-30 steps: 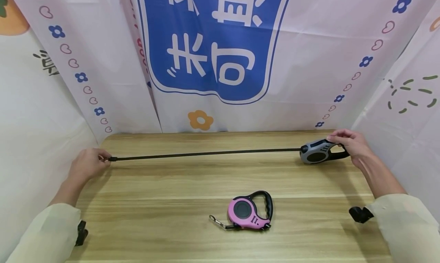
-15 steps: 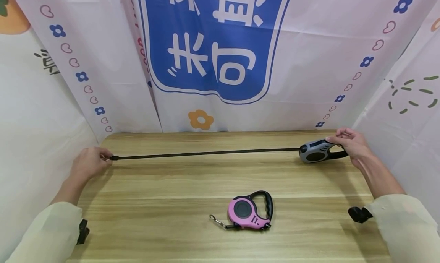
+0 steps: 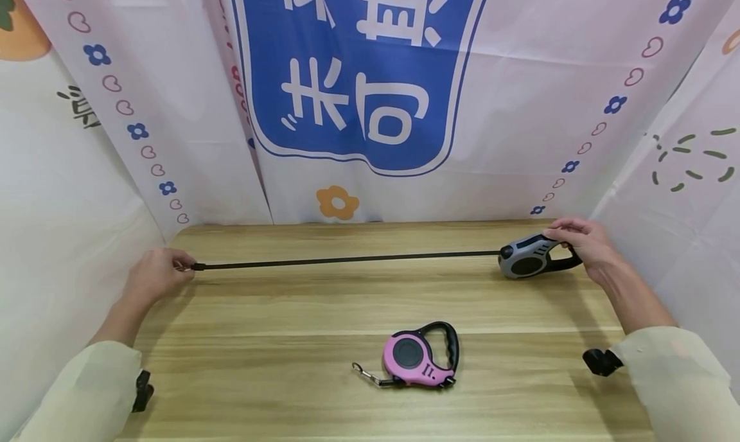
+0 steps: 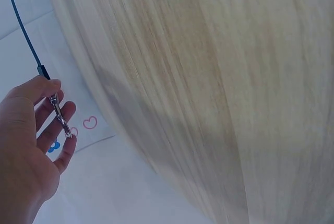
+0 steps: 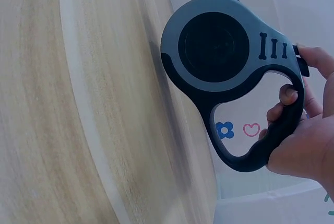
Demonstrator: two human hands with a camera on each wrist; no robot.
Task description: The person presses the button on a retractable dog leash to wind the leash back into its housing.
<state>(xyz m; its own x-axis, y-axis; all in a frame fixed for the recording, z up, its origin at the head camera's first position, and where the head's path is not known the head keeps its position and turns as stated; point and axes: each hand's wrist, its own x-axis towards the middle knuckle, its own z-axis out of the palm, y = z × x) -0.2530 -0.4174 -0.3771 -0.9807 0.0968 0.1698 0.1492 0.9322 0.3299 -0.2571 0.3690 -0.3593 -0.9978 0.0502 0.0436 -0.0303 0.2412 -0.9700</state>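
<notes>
A grey and black retractable dog leash [image 3: 527, 257] is held up by my right hand [image 3: 586, 244]. In the right wrist view, fingers [image 5: 288, 94] curl round its looped handle [image 5: 282, 135], and the thumb lies by the black button [image 5: 301, 63]. Its black strap [image 3: 347, 259] stretches straight across to my left hand [image 3: 156, 274]. That hand pinches the strap's end by the metal clip [image 4: 60, 113], between thumb and fingers, in the left wrist view. Nearer the front lies a pink and black retractable leash [image 3: 413, 358], its own clip [image 3: 365, 372] out to the left.
The wooden table [image 3: 277, 339] is bounded at the back by a printed cloth [image 3: 509, 121] with a blue sign. White cloth walls [image 3: 63, 191] stand close on both sides. A black wrist mount [image 3: 602, 362] shows at the right sleeve.
Both hands have shifted slightly inward, so the stretched strap is a little shorter. Each hand keeps its grip. The pink leash has stayed in place.
</notes>
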